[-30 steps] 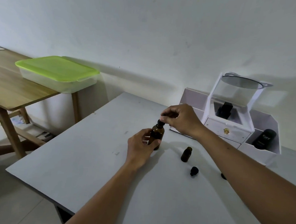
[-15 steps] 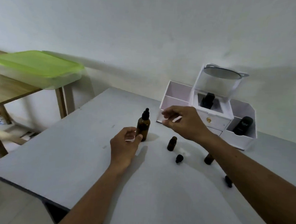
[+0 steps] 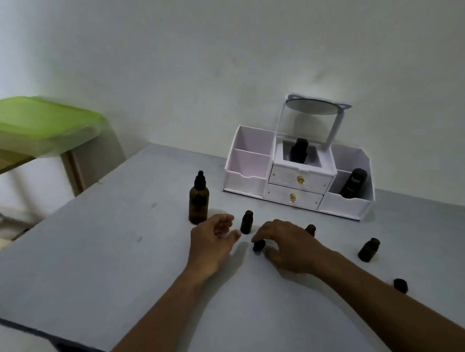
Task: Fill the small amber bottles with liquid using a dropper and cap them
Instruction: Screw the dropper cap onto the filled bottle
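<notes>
The right hand (image 3: 287,247) curls its fingers (image 3: 257,238) round a black cap (image 3: 259,247) on the worktop (image 3: 111,263), right of the dropper bottle (image 3: 198,201). The left hand (image 3: 212,242), fingers loosely curled and holding nothing, sits just right of that bottle's base. A small bottle (image 3: 246,222) stands between the hands.

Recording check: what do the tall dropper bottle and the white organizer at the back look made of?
The tall dropper bottle: brown, slightly see-through body, so glass or clear plastic; its black top looks like matte rubber. The white organizer: opaque, smooth flat panels, probably plastic or painted board.
</notes>
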Tool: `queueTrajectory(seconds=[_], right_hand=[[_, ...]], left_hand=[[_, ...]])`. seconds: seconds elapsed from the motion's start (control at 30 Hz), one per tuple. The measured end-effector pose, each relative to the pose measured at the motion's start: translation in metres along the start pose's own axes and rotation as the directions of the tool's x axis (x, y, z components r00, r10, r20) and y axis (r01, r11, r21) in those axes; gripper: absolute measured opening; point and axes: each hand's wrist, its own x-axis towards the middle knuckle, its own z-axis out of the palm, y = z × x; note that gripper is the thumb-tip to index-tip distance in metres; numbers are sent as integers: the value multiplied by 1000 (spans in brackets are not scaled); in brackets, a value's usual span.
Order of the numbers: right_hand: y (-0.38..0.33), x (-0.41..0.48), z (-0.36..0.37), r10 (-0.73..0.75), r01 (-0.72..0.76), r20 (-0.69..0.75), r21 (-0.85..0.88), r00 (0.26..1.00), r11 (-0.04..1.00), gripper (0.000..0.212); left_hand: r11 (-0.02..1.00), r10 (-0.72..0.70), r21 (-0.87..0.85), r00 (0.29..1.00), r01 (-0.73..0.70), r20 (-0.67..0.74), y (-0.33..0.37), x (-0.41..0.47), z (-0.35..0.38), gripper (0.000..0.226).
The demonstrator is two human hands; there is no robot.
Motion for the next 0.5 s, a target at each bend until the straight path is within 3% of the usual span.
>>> queueTrajectory(seconds=[0.13, 0.2, 0.3, 0.4, 0.5], right_hand=[[6, -2, 5, -20, 21, -19, 23, 1000, 1000, 31], [9, -2, 2, -10, 46, -182, 192, 983, 980, 28], [11, 5, -8, 211, 105, -477, 554, 853, 826, 25], [8, 18, -18, 385, 192, -500, 768, 776, 611, 25], [6, 28, -17, 381, 211, -478, 799, 792, 564, 23]], left_hand=[[1000, 14, 18, 1000, -14, 28, 0, 12, 10, 43], [999, 20, 24, 998, -21, 52, -1, 18, 14, 48], [999, 15, 34, 997, -18, 77, 1, 27, 18, 55], [993, 20, 116, 994, -32, 104, 2, 34, 23, 63], [981, 24, 190, 992, -48, 128, -2, 36, 25, 65]])
